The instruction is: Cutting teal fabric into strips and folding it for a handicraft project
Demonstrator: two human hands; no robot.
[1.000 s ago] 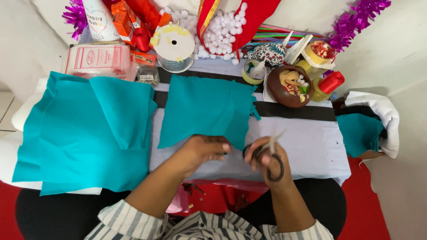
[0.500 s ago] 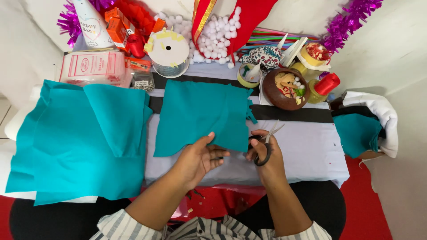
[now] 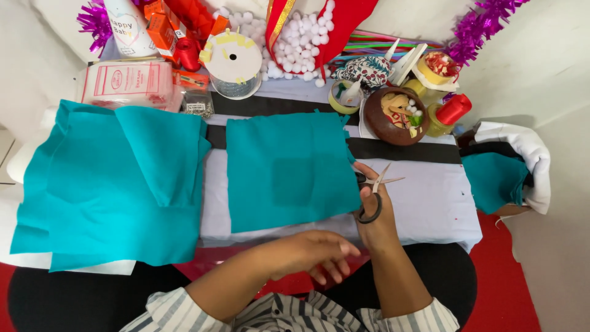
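Scissors [image 3: 373, 195] sit in the right hand [image 3: 375, 212], fingers through the black loops, blades parted and pointing up and to the right, clear of any cloth. Half a second ago the same scissors were held just beside the left hand at the lower right edge of the teal felt piece [image 3: 290, 169]; now the left hand [image 3: 319, 252] has let go of the felt and drawn back toward the body, below and left of the scissors, palm down, fingers loosely spread and holding nothing. The felt piece, lifted at its edge before, now lies flat on the white table cover [image 3: 424, 203], its right edge touching the scissor hand. By this reading, a cut or a trimming pass appears finished and the piece has been laid down. Right forearm runs up from the lap, wrist nearly straight. Farther left of the grip lies a larger pile of teal felt [image 3: 110, 184]. Above the grip stands a brown bowl [image 3: 393, 117] of small trinkets, with a ribbon spool [image 3: 233, 58] well up and left.
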